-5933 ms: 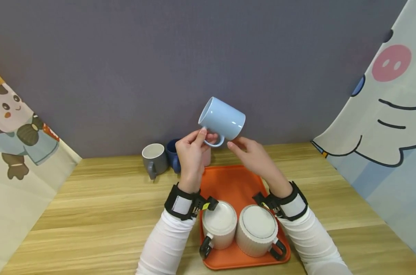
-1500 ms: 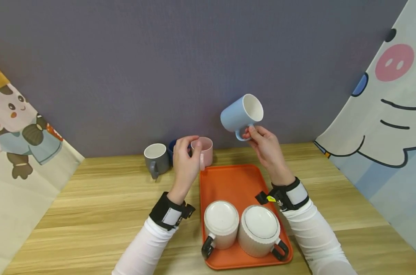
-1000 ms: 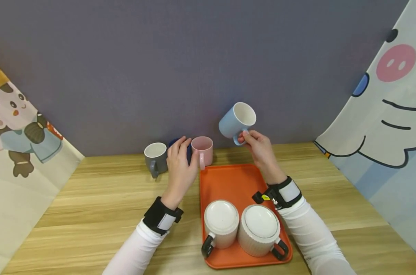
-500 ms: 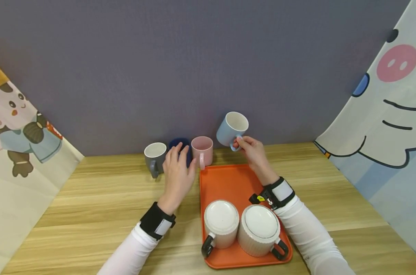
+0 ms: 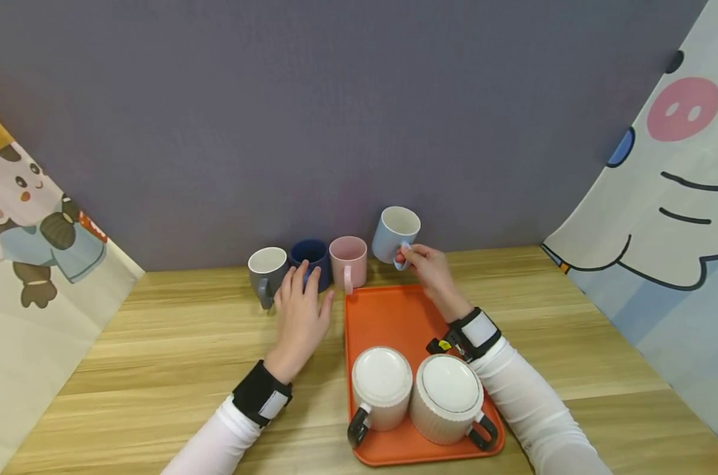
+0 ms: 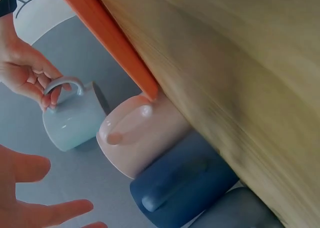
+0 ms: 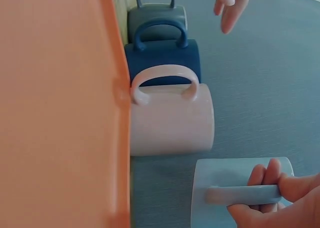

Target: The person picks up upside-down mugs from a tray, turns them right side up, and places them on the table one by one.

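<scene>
My right hand (image 5: pixel 431 272) pinches the handle of a light blue mug (image 5: pixel 389 237) between thumb and fingers. The mug is nearly upright, mouth up, and in the right wrist view its base (image 7: pixel 195 198) stands clear of the table level. A pink mug (image 5: pixel 340 267) is just left of it, then a navy mug (image 5: pixel 323 260) and a grey mug (image 5: pixel 276 280), all upright with handles toward me. Fingers spread, my left hand (image 5: pixel 299 320) hovers in front of the navy mug and holds nothing; its fingertips overlap that mug in the head view.
An orange tray (image 5: pixel 383 316) lies in front of the pink mug on the wooden table (image 5: pixel 169 369). Two ribbed white mugs (image 5: pixel 383 375) with black handles stand upside down on its near half. A grey wall (image 5: pixel 335 119) rises behind the row.
The light blue mug has passed from my left hand to my right, turned mouth up and come down beside the pink mug. My left hand has drawn back leftward, toward me.
</scene>
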`<state>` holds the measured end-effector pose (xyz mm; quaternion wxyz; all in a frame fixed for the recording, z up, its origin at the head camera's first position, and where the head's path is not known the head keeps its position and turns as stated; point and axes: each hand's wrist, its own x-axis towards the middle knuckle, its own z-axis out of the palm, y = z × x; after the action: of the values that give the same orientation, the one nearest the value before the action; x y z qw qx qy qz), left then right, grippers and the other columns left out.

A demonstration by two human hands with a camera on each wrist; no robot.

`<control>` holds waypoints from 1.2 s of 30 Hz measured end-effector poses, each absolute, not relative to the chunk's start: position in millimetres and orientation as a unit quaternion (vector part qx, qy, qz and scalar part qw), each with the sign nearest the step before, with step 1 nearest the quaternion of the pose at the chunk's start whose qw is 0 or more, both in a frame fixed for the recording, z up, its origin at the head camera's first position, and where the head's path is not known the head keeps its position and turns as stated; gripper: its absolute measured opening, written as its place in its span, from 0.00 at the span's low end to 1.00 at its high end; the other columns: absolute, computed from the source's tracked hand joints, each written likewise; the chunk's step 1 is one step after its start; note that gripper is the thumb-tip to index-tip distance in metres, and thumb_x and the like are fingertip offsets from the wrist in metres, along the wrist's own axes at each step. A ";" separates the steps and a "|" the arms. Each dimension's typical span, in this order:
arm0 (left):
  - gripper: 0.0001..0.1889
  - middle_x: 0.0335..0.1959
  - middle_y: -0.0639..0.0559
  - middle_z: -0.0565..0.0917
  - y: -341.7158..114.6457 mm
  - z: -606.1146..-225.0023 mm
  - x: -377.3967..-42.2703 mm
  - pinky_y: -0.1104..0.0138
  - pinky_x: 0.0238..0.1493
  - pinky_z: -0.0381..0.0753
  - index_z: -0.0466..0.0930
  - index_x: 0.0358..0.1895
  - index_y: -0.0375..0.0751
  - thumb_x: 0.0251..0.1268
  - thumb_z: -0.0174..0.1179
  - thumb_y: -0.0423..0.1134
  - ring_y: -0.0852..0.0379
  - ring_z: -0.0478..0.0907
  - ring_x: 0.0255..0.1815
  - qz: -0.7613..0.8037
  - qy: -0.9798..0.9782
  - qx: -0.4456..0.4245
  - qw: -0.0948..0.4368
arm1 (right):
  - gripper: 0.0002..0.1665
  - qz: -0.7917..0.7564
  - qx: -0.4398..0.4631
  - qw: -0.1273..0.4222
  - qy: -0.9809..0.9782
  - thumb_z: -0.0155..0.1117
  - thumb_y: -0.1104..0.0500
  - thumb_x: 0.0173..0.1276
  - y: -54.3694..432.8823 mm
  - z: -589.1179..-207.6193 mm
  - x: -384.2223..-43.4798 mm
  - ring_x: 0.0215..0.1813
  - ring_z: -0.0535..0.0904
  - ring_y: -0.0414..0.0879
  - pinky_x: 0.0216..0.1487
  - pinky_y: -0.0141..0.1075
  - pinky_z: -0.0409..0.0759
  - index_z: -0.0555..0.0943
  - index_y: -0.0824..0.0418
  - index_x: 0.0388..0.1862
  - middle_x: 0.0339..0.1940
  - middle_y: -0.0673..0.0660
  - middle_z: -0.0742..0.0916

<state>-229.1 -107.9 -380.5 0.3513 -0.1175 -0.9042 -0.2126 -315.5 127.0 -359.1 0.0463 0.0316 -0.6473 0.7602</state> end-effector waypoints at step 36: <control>0.23 0.66 0.35 0.67 -155.8 -371.8 -223.3 0.40 0.60 0.57 0.73 0.58 0.33 0.62 0.60 0.41 0.35 0.59 0.67 -0.220 -0.912 -0.057 0.343 | 0.17 0.721 -0.033 -0.029 -0.692 0.57 0.62 0.70 113.8 -386.6 -320.5 0.32 0.81 0.37 0.46 0.36 0.77 0.78 0.75 0.50 0.23 0.46 0.85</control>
<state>-223.3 -155.8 -371.8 0.3426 -0.0574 -0.9116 -0.2198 -320.5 113.8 -386.6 -0.0292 -0.0335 -0.6920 0.7206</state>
